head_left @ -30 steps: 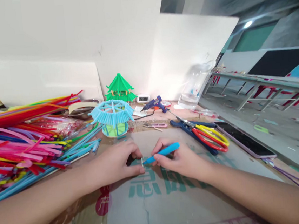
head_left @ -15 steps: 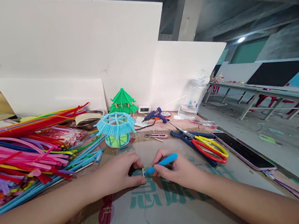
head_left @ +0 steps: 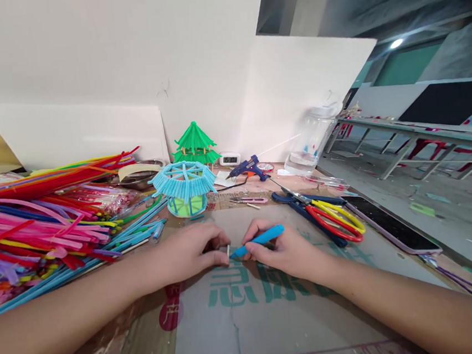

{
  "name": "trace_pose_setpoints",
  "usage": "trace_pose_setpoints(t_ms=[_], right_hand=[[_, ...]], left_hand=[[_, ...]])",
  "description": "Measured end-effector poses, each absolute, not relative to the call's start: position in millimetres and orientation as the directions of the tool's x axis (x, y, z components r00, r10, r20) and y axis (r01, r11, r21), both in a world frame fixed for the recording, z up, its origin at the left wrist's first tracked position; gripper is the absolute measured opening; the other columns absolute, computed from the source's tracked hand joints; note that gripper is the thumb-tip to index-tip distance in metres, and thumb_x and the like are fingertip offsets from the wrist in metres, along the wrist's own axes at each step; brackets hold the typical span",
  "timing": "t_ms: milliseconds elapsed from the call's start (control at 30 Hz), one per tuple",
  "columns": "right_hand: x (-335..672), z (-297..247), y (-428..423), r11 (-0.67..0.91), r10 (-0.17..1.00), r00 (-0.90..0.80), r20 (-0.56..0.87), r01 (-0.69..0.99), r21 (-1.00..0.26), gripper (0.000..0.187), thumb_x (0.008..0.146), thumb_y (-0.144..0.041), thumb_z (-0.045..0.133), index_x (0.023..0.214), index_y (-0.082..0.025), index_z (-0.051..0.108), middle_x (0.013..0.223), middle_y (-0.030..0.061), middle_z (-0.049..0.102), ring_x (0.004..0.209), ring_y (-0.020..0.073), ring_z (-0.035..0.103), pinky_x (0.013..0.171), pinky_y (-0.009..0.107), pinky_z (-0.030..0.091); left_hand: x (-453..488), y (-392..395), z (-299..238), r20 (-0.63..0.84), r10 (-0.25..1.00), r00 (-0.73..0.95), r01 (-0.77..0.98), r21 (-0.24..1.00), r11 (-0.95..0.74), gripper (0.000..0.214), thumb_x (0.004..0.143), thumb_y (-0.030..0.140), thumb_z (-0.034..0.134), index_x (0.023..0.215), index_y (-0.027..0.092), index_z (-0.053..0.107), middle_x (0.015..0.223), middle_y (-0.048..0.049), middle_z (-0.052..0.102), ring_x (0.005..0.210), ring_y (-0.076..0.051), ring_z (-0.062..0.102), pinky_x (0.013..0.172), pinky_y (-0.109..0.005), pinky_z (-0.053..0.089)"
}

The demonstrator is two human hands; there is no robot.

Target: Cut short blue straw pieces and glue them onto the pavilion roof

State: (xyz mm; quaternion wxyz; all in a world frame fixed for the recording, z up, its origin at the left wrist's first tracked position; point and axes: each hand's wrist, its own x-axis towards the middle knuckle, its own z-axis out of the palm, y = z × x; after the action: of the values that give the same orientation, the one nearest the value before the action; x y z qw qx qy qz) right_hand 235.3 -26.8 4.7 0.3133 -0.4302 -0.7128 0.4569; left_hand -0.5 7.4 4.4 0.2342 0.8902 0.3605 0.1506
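left hand (head_left: 203, 248) is pinching a tiny pale stick (head_left: 228, 250) between thumb and finger, on the near side of the blue-roofed hut (head_left: 184, 177) and a bit right. right hand (head_left: 278, 249) has a blue pen (head_left: 266, 235) pinched, tip by the stick, can't tell if touching. green pagoda's (head_left: 194, 137) behind the hut, pipe cleaners (head_left: 40, 221) left.

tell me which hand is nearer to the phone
Right. The right hand, holding a blue pen, is left of the phone; the left hand, with a small stick at its fingertips, is farther left.
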Motion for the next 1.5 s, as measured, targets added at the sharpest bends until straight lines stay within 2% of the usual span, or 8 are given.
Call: trace_pose_setpoints(t_ms=[67, 133, 200, 433, 833, 1000, 1267, 1500], right_hand=[[235.0, 5.1, -27.1, 0.22, 0.899, -0.436, 0.051, 0.349, -0.911, 0.013, 0.087, -0.031, 0.066, 0.085, -0.021, 0.058, 0.077, 0.0025, 0.07, 0.071, 0.0161, 0.067, 0.064, 0.027, 0.051], [234.5, 5.5, -27.4, 0.208, 0.902, -0.43, 0.039, 0.352, -0.913, 0.014, 0.086, -0.032, 0.067, 0.086, -0.021, 0.058, 0.078, 0.0034, 0.071, 0.073, 0.0168, 0.068, 0.064, 0.027, 0.052], [234.2, 5.6, -27.6, 0.194, 0.905, -0.424, 0.033, 0.342, -0.92, 0.015, 0.085, -0.032, 0.067, 0.086, -0.02, 0.058, 0.078, 0.0038, 0.071, 0.073, 0.0169, 0.069, 0.064, 0.026, 0.052], [235.4, 5.6, -27.3, 0.245, 0.889, -0.451, 0.082, 0.316, -0.916, 0.013, 0.088, -0.031, 0.064, 0.087, -0.02, 0.059, 0.077, 0.0032, 0.07, 0.068, 0.015, 0.067, 0.058, 0.024, 0.049], [234.5, 9.4, -30.7, 0.28, 0.887, -0.441, 0.135, 0.282, -0.918, 0.01, 0.091, -0.03, 0.062, 0.09, -0.02, 0.06, 0.078, 0.003, 0.069, 0.07, 0.0154, 0.068, 0.057, 0.024, 0.05], [235.6, 10.7, -34.3, 0.31, 0.871, -0.471, 0.144, 0.297, -0.903, 0.011, 0.091, -0.03, 0.062, 0.09, -0.019, 0.063, 0.079, 0.004, 0.07, 0.071, 0.0163, 0.068, 0.062, 0.026, 0.053], [236.8, 11.1, -34.5, 0.249, 0.888, -0.452, 0.086, 0.315, -0.916, 0.013, 0.091, -0.031, 0.061, 0.089, -0.019, 0.06, 0.076, 0.0049, 0.073, 0.07, 0.0164, 0.069, 0.063, 0.026, 0.053], [236.3, 10.0, -32.6, 0.234, 0.888, -0.454, 0.072, 0.311, -0.921, 0.014, 0.092, -0.033, 0.061, 0.088, -0.02, 0.06, 0.076, 0.0039, 0.073, 0.07, 0.0153, 0.069, 0.063, 0.025, 0.054]], left_hand=[[-1.1, 11.1, 4.9, 0.12, 0.71, 0.694, 0.547, 0.555, -0.627, 0.024, 0.096, 0.033, 0.053, 0.112, 0.02, 0.066, 0.095, -0.0024, 0.071, 0.085, -0.017, 0.063, 0.074, -0.026, 0.045], [-1.2, 13.1, 3.7, 0.154, 0.71, 0.687, 0.539, 0.547, -0.64, 0.023, 0.097, 0.03, 0.051, 0.104, 0.02, 0.07, 0.097, -0.0028, 0.072, 0.089, -0.017, 0.064, 0.077, -0.026, 0.045], [-1.2, 13.0, 1.0, 0.193, 0.708, 0.679, 0.534, 0.531, -0.657, 0.023, 0.098, 0.032, 0.053, 0.098, 0.02, 0.073, 0.096, -0.0031, 0.072, 0.09, -0.017, 0.064, 0.077, -0.026, 0.045], [-1.9, 10.0, -5.1, 0.266, 0.643, 0.718, 0.474, 0.49, -0.732, 0.021, 0.096, 0.031, 0.059, 0.108, 0.023, 0.075, 0.092, -0.001, 0.065, 0.085, -0.014, 0.063, 0.073, -0.024, 0.043], [-1.0, 15.3, -3.7, 0.169, 0.693, 0.701, 0.464, 0.629, -0.623, 0.007, 0.088, 0.026, 0.069, 0.091, 0.021, 0.074, 0.085, 0.0027, 0.07, 0.08, -0.012, 0.062, 0.071, -0.022, 0.043], [-1.2, 15.8, -4.1, 0.192, 0.671, 0.716, 0.439, 0.624, -0.647, 0.008, 0.089, 0.025, 0.068, 0.09, 0.021, 0.074, 0.088, 0.0018, 0.069, 0.082, -0.012, 0.063, 0.073, -0.021, 0.044], [-0.7, 14.0, -4.4, 0.229, 0.641, 0.733, 0.454, 0.537, -0.711, 0.013, 0.093, 0.025, 0.062, 0.094, 0.023, 0.075, 0.092, 0.0008, 0.068, 0.085, -0.013, 0.062, 0.073, -0.023, 0.043], [-0.6, 12.6, -6.9, 0.264, 0.632, 0.728, 0.409, 0.573, -0.71, 0.014, 0.093, 0.023, 0.061, 0.098, 0.022, 0.074, 0.092, 0.0002, 0.067, 0.086, -0.013, 0.063, 0.075, -0.023, 0.044]])
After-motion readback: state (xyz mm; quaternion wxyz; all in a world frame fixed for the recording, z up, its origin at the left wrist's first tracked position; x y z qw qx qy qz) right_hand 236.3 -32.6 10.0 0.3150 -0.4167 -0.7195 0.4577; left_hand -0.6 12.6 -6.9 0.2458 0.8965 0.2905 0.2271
